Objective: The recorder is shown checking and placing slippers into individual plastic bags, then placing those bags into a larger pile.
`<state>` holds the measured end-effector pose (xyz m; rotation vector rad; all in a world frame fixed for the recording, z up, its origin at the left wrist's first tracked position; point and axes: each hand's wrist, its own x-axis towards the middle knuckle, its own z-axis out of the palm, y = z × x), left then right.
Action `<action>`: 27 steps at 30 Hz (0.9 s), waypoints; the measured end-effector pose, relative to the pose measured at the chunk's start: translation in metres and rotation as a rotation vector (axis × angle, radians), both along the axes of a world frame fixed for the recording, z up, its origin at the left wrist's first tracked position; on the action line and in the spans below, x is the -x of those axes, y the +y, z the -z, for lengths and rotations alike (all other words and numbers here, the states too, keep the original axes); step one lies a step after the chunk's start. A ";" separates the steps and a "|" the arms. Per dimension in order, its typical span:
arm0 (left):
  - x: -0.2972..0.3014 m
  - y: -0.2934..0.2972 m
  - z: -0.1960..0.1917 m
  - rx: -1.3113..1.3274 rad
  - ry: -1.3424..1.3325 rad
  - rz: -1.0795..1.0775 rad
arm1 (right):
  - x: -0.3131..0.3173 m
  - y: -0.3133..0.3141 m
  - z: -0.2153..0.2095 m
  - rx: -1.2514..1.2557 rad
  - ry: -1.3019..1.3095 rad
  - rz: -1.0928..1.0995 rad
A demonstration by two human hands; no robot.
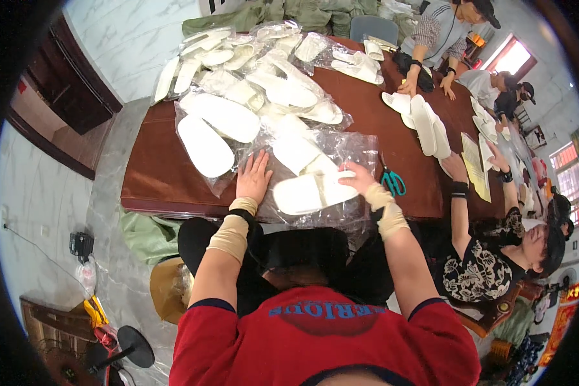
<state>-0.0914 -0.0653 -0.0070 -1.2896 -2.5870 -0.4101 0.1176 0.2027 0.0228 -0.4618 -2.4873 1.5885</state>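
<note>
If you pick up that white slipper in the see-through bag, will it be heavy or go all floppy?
Probably light: the white slipper looks thin and flat, and the right hand rests on it with just the fingers. It likely bends easily. The clear plastic bag around it is crinkled and shiny, so it may feel slippery. The left hand presses flat on the plastic.

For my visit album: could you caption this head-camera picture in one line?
Left hand flat on a clear bag, right hand on a white slipper, at a brown table.
</note>
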 end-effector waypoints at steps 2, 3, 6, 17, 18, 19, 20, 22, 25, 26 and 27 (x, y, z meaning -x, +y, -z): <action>-0.004 -0.003 0.003 0.056 -0.101 -0.062 | -0.026 0.025 -0.043 -0.224 -0.019 0.010; -0.007 0.004 0.001 0.044 -0.083 -0.048 | -0.051 0.054 -0.052 -0.143 -0.134 0.127; -0.006 0.020 0.005 0.025 -0.009 -0.044 | -0.129 0.117 -0.099 -0.553 -0.108 0.263; -0.007 0.001 -0.003 0.057 0.064 -0.057 | -0.062 0.013 -0.113 0.023 0.291 0.316; -0.007 0.002 -0.003 0.059 0.002 -0.062 | -0.045 0.006 -0.088 0.202 0.261 0.231; -0.008 0.008 -0.004 0.057 -0.058 -0.056 | -0.037 0.007 -0.056 -0.011 0.204 0.213; -0.007 0.016 -0.003 0.059 -0.048 -0.050 | -0.028 0.010 -0.026 -0.224 0.147 0.194; -0.008 0.021 0.002 0.012 -0.064 -0.016 | -0.018 0.001 0.011 -0.438 0.022 0.368; 0.002 0.011 -0.002 0.041 -0.199 -0.034 | -0.006 -0.015 -0.006 -0.691 0.013 0.353; 0.006 0.009 -0.004 0.057 -0.267 -0.034 | -0.005 -0.015 -0.008 -0.784 -0.001 0.333; 0.012 0.005 -0.008 0.071 -0.313 -0.007 | -0.005 -0.018 -0.012 -0.765 -0.016 0.299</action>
